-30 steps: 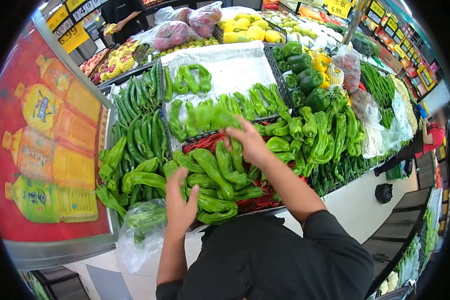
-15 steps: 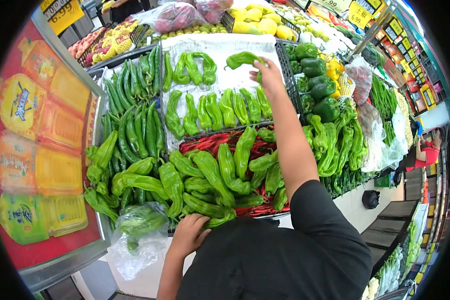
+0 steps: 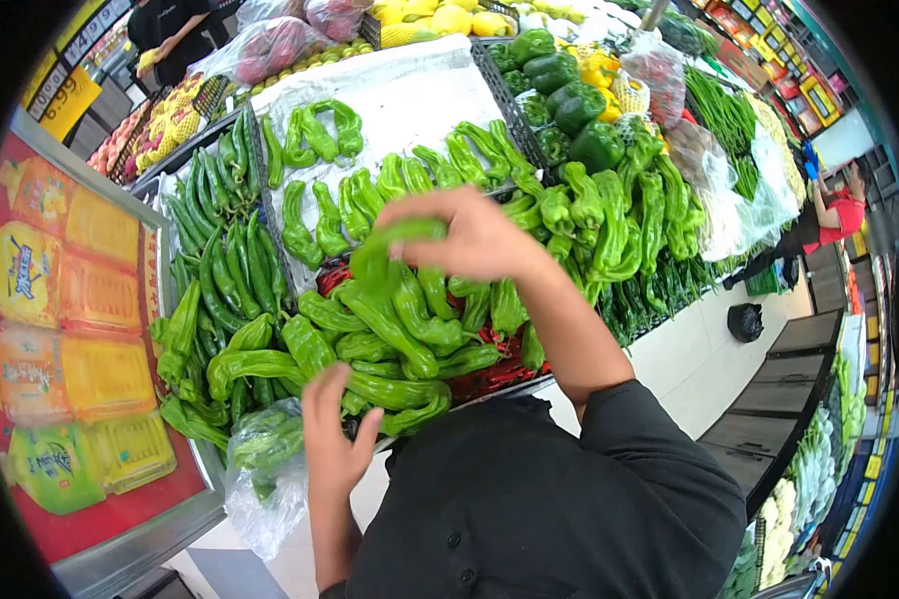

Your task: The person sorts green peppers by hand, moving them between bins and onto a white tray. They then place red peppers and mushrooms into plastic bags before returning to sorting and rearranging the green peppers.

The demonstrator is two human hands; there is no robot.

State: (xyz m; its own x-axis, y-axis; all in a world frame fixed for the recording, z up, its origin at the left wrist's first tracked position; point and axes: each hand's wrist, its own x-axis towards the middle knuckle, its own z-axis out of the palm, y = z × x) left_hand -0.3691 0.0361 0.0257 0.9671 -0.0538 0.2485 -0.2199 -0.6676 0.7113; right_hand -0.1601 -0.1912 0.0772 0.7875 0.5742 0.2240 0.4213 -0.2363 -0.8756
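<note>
At the stall's front edge, left hand (image 3: 332,439): fingers straight and together, thumb apart, nothing visibly gripped. It sits just beside the clear plastic bag (image 3: 260,499); contact can't be confirmed. The bag hangs over the stall's front-left corner and holds a few green peppers. Right hand (image 3: 469,240) is up over the front crate (image 3: 525,380), fingers curled down, pinching one green pepper (image 3: 385,255) at its top end. That pepper is motion-blurred and hangs just above the pile; can't tell if it touches. Front crate: red chillies (image 3: 494,369) at the bottom, loose heap of wrinkled peppers (image 3: 390,329) on top. Back crate (image 3: 501,92): white liner (image 3: 410,95), with rows of peppers (image 3: 449,165) laid side by side along its near edge and a small cluster at its far-left corner. Left crate: long dark peppers (image 3: 225,250) packed side by side. Right of the back crate: bell peppers (image 3: 569,100), then curved light-green peppers (image 3: 619,220) piled toward the stall's right edge.
</note>
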